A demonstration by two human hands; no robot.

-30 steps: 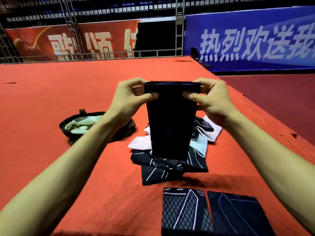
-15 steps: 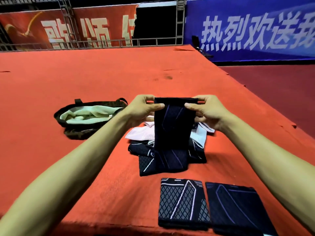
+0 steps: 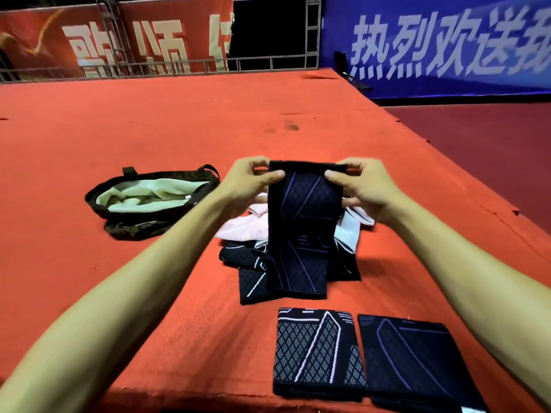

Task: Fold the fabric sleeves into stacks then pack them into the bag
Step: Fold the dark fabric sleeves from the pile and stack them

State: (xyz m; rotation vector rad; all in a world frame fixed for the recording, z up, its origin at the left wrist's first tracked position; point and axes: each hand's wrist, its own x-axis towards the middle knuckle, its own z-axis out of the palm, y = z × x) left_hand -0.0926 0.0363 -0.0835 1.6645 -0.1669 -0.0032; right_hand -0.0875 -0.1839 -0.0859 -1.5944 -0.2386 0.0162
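The left hand (image 3: pixel 249 181) and the right hand (image 3: pixel 362 187) each pinch one top corner of a dark sleeve (image 3: pixel 301 231), thumb on the near face and fingers behind, so both hands are clamped on its upper hem. The sleeve hangs upright between them, stretched flat across the top, with its lower end resting on the pile below. It is a navy-black knit tube with a diamond mesh texture and thin violet lines running slantwise and along its length; a plain ribbed band edges the top and bottom.

Just behind and under it lies a loose pile of unfolded sleeves (image 3: pixel 253 263): black ones with white lines, a pale pink one (image 3: pixel 241 231) to the left, and a white one (image 3: pixel 347 231) to the right, all overlapping and crumpled.

Nearer the person, close to the front edge of the desk (image 3: pixel 179 129), two folded stacks sit side by side, touching. The left stack (image 3: pixel 317 351) is black with grey-white diamond mesh and white lines; the right stack (image 3: pixel 417 359) is dark navy with violet lines. Both are neat rectangles.

To the left of the pile, well apart from it, a dark soft bag (image 3: pixel 152 201) with a strap lies open, showing a pale green lining. The desk is covered in red-orange felt-like carpet.
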